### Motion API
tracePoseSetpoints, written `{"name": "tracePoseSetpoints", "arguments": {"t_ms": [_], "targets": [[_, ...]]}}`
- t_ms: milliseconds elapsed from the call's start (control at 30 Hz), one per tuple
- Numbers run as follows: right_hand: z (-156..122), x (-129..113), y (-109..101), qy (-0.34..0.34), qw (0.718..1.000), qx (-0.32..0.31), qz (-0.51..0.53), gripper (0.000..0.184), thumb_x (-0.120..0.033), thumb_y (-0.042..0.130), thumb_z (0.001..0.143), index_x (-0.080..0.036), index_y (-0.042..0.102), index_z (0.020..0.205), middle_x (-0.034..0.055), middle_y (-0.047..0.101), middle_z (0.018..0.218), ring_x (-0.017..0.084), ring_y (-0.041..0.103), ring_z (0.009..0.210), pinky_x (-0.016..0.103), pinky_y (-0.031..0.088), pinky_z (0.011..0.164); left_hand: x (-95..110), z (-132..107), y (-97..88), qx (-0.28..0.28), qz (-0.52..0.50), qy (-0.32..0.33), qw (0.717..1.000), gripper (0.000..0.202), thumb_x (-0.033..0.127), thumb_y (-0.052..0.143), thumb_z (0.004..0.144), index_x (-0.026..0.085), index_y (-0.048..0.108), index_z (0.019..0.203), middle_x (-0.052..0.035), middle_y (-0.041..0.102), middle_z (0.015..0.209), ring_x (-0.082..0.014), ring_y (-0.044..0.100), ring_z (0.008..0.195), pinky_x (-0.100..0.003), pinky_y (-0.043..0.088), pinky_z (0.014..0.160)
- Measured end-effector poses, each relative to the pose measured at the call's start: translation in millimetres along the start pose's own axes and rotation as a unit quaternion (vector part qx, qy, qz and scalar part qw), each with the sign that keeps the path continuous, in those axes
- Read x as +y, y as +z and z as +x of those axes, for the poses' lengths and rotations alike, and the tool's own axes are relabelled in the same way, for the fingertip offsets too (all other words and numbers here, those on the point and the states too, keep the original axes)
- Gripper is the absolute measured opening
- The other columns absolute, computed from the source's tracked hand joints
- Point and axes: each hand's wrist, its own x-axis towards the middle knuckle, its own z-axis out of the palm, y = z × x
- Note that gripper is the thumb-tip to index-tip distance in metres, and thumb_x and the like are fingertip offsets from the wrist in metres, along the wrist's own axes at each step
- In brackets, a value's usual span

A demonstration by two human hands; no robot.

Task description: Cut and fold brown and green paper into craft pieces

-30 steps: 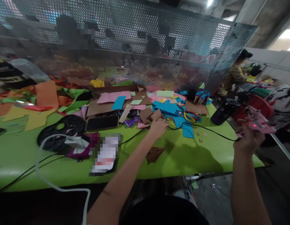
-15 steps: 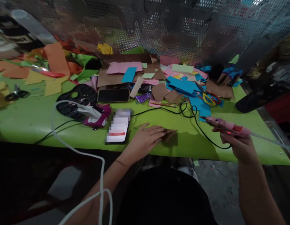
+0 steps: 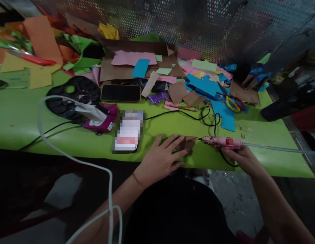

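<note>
One brown paper piece (image 3: 189, 144) lies on the bench (image 3: 269, 135), beneath the spread fingers of the left hand (image 3: 161, 157) (the nearer one); from its right, the right hand (image 3: 241, 159) grips a pink glue gun (image 3: 218, 141), long axis crosswise, nozzle pointing left.

on the flat green tabletop (image 3: 279, 134), the small brown paper piece (image 3: 190, 143) lies left of the pink plastic glue gun (image 3: 220, 142). behind the gun, yellow-and-red-handled scissors (image 3: 232, 103) rest on blue paper strips (image 3: 228, 120).
</note>
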Motion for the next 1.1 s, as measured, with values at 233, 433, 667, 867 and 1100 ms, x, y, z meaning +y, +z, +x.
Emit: {"name": "tracePoseSetpoints", "arguments": {"t_ms": [233, 433, 667, 867, 1100], "targets": [[4, -11, 0, 0.026, 0.999, -0.031, -0.022, 0.025, -0.043, 0.068, 0.081, -0.018, 0.071, 0.078, -0.0017, 0.057, 0.056, 0.012, 0.047, 0.049, 0.024, 0.044, 0.048, -1, 0, 0.9, 0.003, -0.01, 0.005, 1.0, 0.04, 0.042, 0.049, 0.094, 0.034, 0.053, 0.133, -0.0008, 0.042, 0.152, -0.0297, 0.034, 0.141, -0.057, 0.029, 0.109], [6, -13, -1, 0.027, 0.998, -0.046, -0.043, 0.025, -0.039, 0.068, 0.081, -0.019, 0.074, 0.095, -0.0012, 0.061, 0.061, 0.015, 0.054, 0.056, 0.028, 0.05, 0.058, -1, -1, 1.1, 0.008, -0.019, 0.007, 1.0, 0.04, 0.042, 0.05, 0.093, 0.034, 0.053, 0.132, -0.002, 0.044, 0.151, -0.0307, 0.033, 0.141, -0.058, 0.029, 0.109], [6, -7, -4, 0.014, 0.997, -0.048, -0.052, 0.02, -0.036, 0.066, 0.083, -0.023, 0.074, 0.096, -0.0027, 0.058, 0.057, 0.015, 0.051, 0.051, 0.027, 0.047, 0.051, -3, -1, 1.9, 0.025, -0.032, 0.007, 0.999, 0.035, 0.039, 0.053, 0.092, 0.032, 0.057, 0.126, -0.0009, 0.046, 0.15, -0.0292, 0.035, 0.141, -0.056, 0.032, 0.109], [6, -8, -4, 0.015, 0.996, -0.05, -0.065, 0.023, -0.038, 0.065, 0.084, -0.023, 0.074, 0.099, -0.0008, 0.066, 0.063, 0.02, 0.064, 0.064, 0.032, 0.055, 0.065, -4, -2, 3.5, 0.026, -0.033, 0.008, 0.999, 0.033, 0.042, 0.054, 0.091, 0.03, 0.06, 0.122, -0.0004, 0.043, 0.152, -0.029, 0.034, 0.142, -0.057, 0.031, 0.11], [9, -13, -3, -0.001, 0.993, -0.084, -0.084, 0.033, -0.036, 0.061, 0.088, -0.024, 0.07, 0.118, 0.0041, 0.074, 0.107, 0.027, 0.067, 0.103, 0.042, 0.052, 0.094, -3, -2, 2.7, 0.025, -0.042, 0.005, 0.999, 0.034, 0.042, 0.056, 0.09, 0.03, 0.061, 0.121, -0.0022, 0.043, 0.151, -0.0294, 0.034, 0.142, -0.058, 0.031, 0.11]]}}
